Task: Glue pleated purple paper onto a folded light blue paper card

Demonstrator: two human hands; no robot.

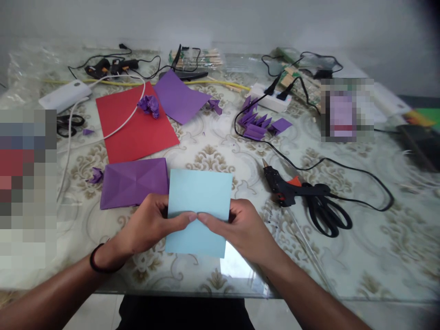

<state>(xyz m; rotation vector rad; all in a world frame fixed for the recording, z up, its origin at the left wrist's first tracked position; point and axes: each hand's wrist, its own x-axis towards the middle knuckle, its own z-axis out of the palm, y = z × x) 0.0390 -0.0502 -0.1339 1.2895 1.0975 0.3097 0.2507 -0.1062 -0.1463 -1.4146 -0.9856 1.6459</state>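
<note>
A light blue square of paper (199, 190) is held up over the near edge of the table. My left hand (156, 220) grips its left side, thumb on the front and fingers hidden behind. From the right, my right hand (242, 224) pinches it the same way, and the two thumb tips meet near the middle of the sheet. Just left of it lies a purple paper (135, 183) with crossing creases. Behind that, a red sheet (127, 133) lies flat with a crumpled purple paper ball (149, 106) on it. Several folded purple paper pieces (256, 123) are grouped farther back.
To the right lie a black glue gun (280, 185) and black-handled scissors (328, 208), with a cord trailing to a white power strip (271, 97). A flat purple sheet (182, 96), more glue guns (112, 67) and a white cable (125, 123) are at the back left.
</note>
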